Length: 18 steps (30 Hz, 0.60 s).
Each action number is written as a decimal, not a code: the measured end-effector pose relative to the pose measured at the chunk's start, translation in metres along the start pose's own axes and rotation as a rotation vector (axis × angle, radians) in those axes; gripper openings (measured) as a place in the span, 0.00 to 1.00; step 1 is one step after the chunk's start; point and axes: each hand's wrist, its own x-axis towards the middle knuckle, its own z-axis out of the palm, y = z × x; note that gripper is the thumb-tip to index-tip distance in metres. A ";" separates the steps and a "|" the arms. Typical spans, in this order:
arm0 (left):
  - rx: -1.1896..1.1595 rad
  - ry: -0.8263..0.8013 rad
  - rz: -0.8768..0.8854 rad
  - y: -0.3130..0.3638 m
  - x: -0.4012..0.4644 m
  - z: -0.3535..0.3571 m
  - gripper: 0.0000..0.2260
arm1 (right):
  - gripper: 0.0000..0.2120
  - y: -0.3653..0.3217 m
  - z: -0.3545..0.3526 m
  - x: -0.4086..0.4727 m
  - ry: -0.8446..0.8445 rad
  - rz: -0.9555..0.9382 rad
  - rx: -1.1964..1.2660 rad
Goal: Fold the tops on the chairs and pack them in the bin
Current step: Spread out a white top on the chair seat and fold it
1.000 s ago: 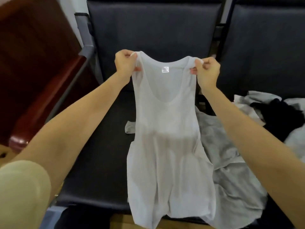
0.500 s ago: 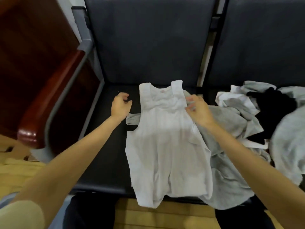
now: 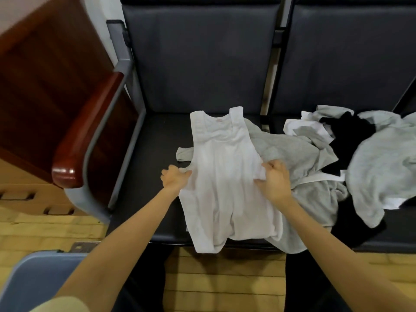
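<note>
A white tank top (image 3: 222, 176) is laid flat, straps toward the backrest, on the seat of the left chair (image 3: 148, 154), with its lower hem hanging over the front edge of the seat. The left hand (image 3: 174, 177) is placed at the left side seam just below the armhole, and the fabric edge is pinched by a closed grip of curled fingers. The right hand (image 3: 273, 180) is placed at the right side seam at the same level, where a bunch of the white fabric is gathered and gripped by curled fingers. The right edge of the tank top is overlapped onto a grey top (image 3: 290, 152), which is spread crumpled across the gap between the two seats; a grey strap of it is seen protruding to the left of the tank top. Further tops are heaped on the right chair (image 3: 351, 64): a black garment (image 3: 346, 136), a white garment (image 3: 308, 127) and a second grey garment (image 3: 382, 167), all unfolded and touching one another. A wooden armrest (image 3: 76, 140) is seen beside the left chair. A grey-blue bin (image 3: 38, 280) is seen on the wooden floor (image 3: 213, 282) at lower left, partly hidden by the left forearm; its contents cannot be told.
</note>
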 end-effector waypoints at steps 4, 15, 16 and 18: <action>-0.241 0.024 -0.006 -0.002 -0.002 -0.003 0.07 | 0.12 0.005 0.003 0.003 -0.027 -0.058 -0.079; -0.479 0.222 0.146 0.009 0.018 -0.070 0.07 | 0.08 -0.002 -0.047 0.049 0.425 0.185 0.659; -0.489 0.253 0.170 0.014 0.023 -0.077 0.06 | 0.08 -0.001 -0.050 0.059 0.442 0.173 0.649; -0.502 0.294 0.190 0.024 0.034 -0.084 0.06 | 0.08 0.002 -0.049 0.078 0.460 0.166 0.623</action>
